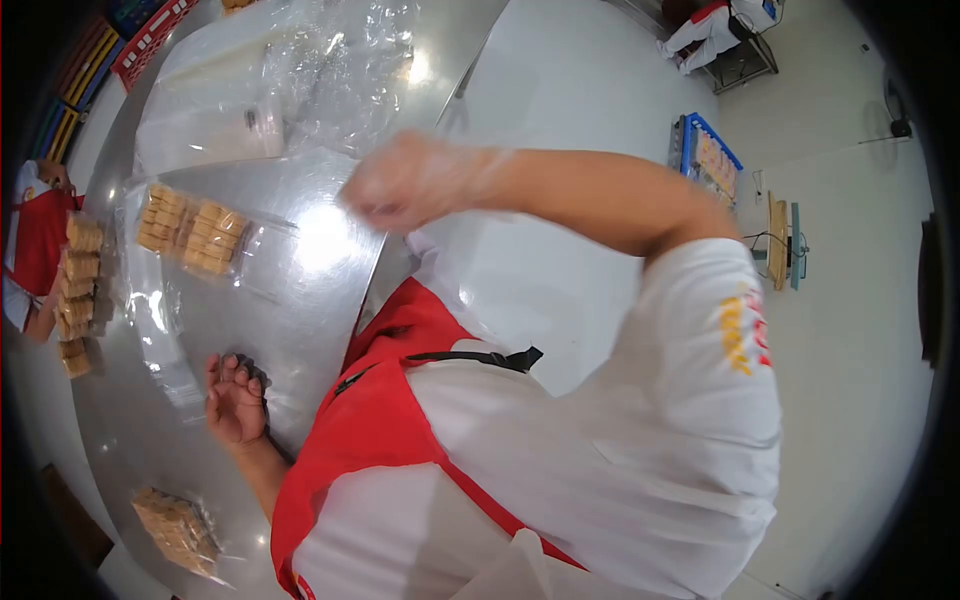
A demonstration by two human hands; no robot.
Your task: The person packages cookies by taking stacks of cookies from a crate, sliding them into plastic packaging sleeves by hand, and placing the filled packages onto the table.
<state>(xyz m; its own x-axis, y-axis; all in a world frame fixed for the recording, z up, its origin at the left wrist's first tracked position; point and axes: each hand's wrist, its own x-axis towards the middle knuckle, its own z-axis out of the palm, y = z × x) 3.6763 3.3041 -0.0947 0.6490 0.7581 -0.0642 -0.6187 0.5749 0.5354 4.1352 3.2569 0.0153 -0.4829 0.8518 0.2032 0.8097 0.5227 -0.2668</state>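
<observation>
My right hand (405, 185), in a clear plastic glove, is raised over the table's near edge. Motion blur smears its fingers, so I cannot tell whether it holds anything. My left hand (237, 402) rests at the steel table (290, 340), palm up, its fingers loosely bent apart and nothing in them. Ahead of my hands lies a clear packet (212, 237) with two blocks of tan, biscuit-like pieces. A strip of clear plastic bags (165, 345) stretches between that packet and my left hand. Further to my left sits another clear packet (178, 530) of tan pieces.
A pile of clear bags (215, 130) and crumpled plastic film (345, 60) covers the table's right part. Stacked tan blocks (78, 290) line the far edge, near a co-worker in a red apron (42, 240). A red crate (155, 45) stands beyond; a blue crate (712, 150) is behind me.
</observation>
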